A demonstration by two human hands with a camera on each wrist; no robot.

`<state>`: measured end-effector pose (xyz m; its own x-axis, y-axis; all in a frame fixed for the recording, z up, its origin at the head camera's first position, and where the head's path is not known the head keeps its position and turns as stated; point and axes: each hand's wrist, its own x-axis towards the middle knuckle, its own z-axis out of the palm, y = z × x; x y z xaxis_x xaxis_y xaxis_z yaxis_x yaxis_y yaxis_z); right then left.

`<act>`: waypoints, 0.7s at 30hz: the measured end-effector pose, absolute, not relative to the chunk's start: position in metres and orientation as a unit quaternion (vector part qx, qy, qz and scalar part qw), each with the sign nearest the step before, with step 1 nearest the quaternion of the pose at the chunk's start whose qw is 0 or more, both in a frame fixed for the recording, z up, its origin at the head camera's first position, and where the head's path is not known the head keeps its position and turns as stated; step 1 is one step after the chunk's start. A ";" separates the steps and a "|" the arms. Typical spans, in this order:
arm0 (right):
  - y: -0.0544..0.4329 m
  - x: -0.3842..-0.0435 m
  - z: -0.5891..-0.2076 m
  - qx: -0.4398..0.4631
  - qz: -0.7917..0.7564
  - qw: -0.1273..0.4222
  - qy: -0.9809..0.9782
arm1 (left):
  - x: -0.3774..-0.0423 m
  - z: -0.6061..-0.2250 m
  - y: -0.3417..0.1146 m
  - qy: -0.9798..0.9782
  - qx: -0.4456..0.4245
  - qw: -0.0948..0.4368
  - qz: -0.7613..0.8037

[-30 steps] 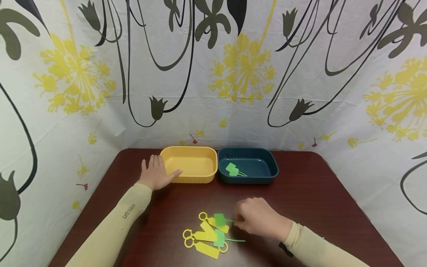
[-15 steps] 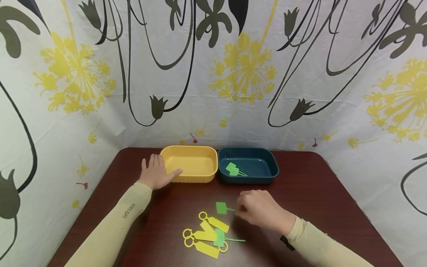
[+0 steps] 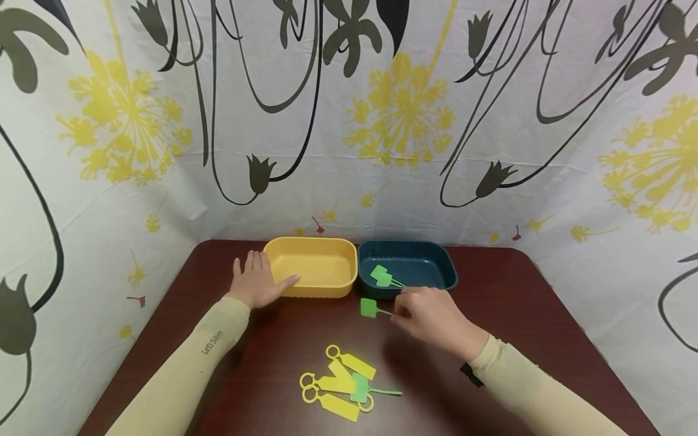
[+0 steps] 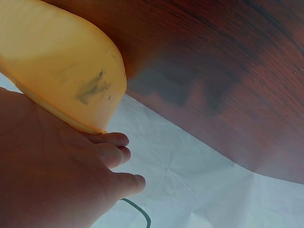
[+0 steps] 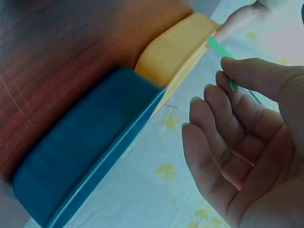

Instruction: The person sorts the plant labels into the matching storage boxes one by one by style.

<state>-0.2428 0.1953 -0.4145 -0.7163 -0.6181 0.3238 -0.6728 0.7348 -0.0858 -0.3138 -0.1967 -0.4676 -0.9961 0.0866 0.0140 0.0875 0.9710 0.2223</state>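
My right hand pinches the thin tail of a green plastic tag between thumb and index finger. Its flat square head points left, just in front of the dark teal bin. In the right wrist view the tag shows edge-on past the fingertips, the other fingers loosely bent. Fingers extended, my left hand rests against the left end of the yellow bin, thumb over its front rim. The left wrist view has that hand along the bin's rim. Two green tags lie inside the teal bin.
Nearer on the dark red table lies a loose pile of yellow ring-ended tags, with a green tag overlapping them. Both bins stand side by side at the back, before a patterned cloth.
The right hand has lifted one green tag off the pile and carried it away, up to the front of the teal bin. The left hand has stayed on the yellow bin.
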 end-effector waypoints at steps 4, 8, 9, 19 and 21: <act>0.197 -0.250 -0.411 0.344 0.098 0.145 -0.922 | -0.314 -0.467 -0.197 -0.993 -0.044 0.001 -0.111; 0.199 -0.257 -0.408 0.341 0.106 0.141 -0.923 | -0.314 -0.467 -0.197 -0.993 -0.042 -0.002 -0.111; 0.200 -0.258 -0.407 0.340 0.106 0.140 -0.924 | -0.314 -0.467 -0.197 -0.993 -0.042 -0.002 -0.112; 0.205 -0.281 -0.402 0.322 0.112 0.127 -0.932 | -0.313 -0.465 -0.197 -0.993 -0.041 -0.002 -0.114; 0.207 -0.287 -0.401 0.319 0.117 0.123 -0.933 | -0.313 -0.465 -0.197 -0.993 -0.041 -0.003 -0.113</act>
